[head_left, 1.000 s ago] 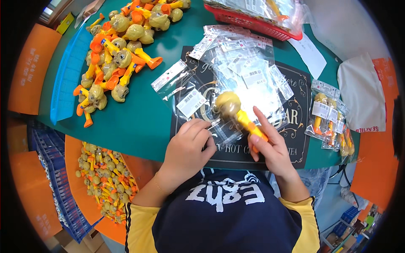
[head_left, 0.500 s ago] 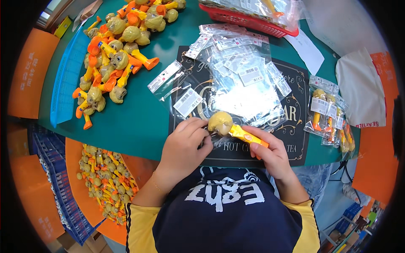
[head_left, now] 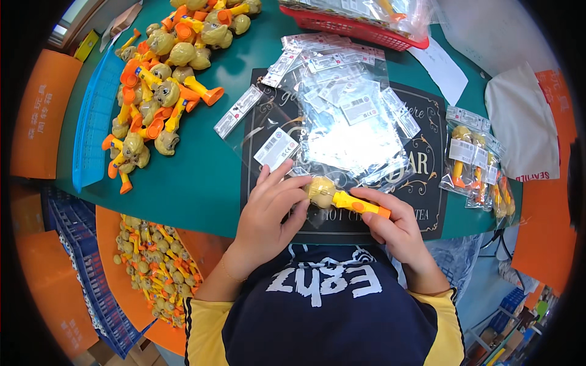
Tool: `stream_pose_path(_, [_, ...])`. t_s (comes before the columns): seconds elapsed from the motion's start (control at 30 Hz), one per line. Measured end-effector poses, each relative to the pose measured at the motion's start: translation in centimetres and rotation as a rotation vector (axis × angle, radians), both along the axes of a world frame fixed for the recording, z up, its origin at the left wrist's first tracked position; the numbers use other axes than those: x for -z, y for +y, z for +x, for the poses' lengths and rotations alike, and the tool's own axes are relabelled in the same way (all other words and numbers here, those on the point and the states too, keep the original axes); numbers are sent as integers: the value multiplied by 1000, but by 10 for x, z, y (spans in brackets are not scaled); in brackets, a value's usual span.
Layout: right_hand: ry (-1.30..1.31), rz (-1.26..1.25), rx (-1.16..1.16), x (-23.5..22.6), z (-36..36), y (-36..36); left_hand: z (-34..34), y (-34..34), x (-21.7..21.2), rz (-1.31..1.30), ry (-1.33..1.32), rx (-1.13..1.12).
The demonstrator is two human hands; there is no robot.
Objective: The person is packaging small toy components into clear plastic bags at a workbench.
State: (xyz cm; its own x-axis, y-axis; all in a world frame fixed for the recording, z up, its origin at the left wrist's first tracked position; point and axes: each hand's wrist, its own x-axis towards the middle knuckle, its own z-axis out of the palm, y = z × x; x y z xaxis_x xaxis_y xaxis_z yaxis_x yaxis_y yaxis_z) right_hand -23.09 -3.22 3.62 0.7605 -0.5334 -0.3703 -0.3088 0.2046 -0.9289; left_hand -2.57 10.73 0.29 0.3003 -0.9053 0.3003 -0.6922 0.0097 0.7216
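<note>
A toy with a tan round head and a yellow-orange handle lies across the near edge of a black mat. My right hand grips its handle. My left hand holds a clear plastic bag at the toy's head, fingers curled around it. A loose pile of clear labelled bags lies on the mat just beyond my hands.
A heap of the same toys sits on the green table at the far left, beside a blue tray edge. Bagged toys lie at the right. A red basket stands at the back. An orange bin of toys is below left.
The toy has come down from upright above the mat to lying near the table's front edge. Both hands moved closer to my body, and my left hand now covers its head.
</note>
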Motion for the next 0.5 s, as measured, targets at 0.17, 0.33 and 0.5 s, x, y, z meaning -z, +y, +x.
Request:
stream_pose_path(0.17, [61,-425,-142,-9,5,13,1,-6,-5,-28,-1,48])
stream_pose_path(0.33, [-91,-824,-206,9,13,13,0,-9,-7,-34,-196,196])
stream_pose_path(0.5, [-100,-582,-207,16,15,8,4,-11,-6,-49,-208,185])
